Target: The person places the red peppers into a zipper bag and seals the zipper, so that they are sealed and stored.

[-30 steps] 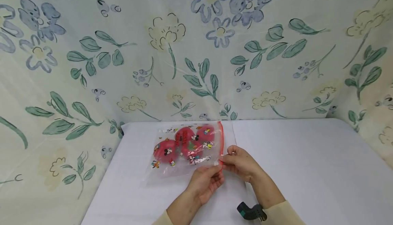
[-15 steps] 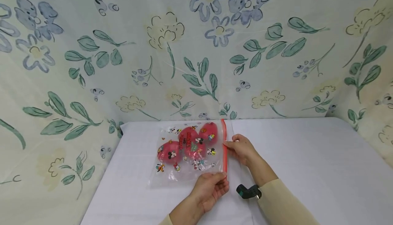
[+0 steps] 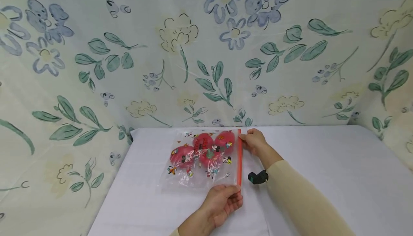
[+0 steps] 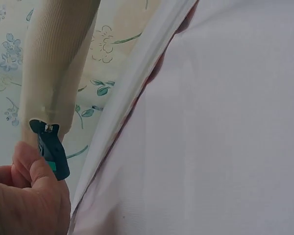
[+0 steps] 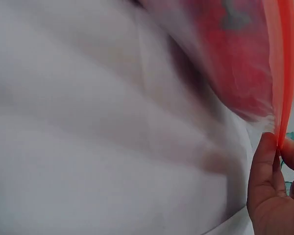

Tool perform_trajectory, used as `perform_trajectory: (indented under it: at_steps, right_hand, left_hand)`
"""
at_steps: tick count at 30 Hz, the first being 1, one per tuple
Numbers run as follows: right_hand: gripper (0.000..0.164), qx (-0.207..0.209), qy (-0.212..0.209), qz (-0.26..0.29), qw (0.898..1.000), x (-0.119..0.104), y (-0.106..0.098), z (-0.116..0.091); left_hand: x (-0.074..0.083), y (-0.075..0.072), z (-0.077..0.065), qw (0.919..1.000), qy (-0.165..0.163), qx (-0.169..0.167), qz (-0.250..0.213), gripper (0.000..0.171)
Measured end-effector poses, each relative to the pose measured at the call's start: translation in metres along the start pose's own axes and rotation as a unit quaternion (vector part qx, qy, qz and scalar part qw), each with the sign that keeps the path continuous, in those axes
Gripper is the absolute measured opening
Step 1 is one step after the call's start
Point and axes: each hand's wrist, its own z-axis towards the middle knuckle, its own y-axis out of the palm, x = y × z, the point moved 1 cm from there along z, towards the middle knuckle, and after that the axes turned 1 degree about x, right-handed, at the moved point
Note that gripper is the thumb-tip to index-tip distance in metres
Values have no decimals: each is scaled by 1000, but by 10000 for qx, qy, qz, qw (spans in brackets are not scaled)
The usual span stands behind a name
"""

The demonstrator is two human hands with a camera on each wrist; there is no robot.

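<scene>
A clear zip bag (image 3: 200,178) printed with cartoon figures lies over the white table, its red zip strip (image 3: 239,157) running along the right side. Inside it show several round red tomato-like things (image 3: 182,156), one with a green patch. My left hand (image 3: 219,205) pinches the near end of the strip between thumb and fingers. At the far end, my right hand (image 3: 256,142) pinches the strip's corner. The right wrist view has thumb and finger meeting on the red strip (image 5: 284,73). In the left wrist view the left hand (image 4: 29,196) shows, but the bag does not.
A white cloth covers the table (image 3: 322,178). Behind it hangs a floral curtain (image 3: 200,49), which also runs down both sides. A dark wrist camera (image 3: 258,177) juts from the right sleeve (image 3: 300,196).
My right hand has slid along the red strip from near the left hand to the far end. The left hand stays at the near end, and the bag has shifted slightly right.
</scene>
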Motion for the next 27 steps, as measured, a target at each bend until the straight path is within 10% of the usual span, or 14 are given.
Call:
perform_trajectory:
  at_steps: [13, 20, 23, 27]
  right_hand:
    - [34, 143, -103, 157, 9997, 5, -4, 11]
    - [32, -75, -175, 18, 9998, 7, -15, 10]
    - [35, -111, -444, -484, 9978, 5, -23, 6]
    - [38, 97, -860, -1517, 9846, 0, -44, -3]
  left_hand:
    - [-5, 4, -3, 9995, -169, -263, 87, 22]
    - [8, 0, -15, 9701, -1466, -1669, 972, 51]
    - [27, -3, -20, 9639, -1207, -2166, 965, 48]
    - [75, -17, -20, 9791, 52, -1945, 590, 42]
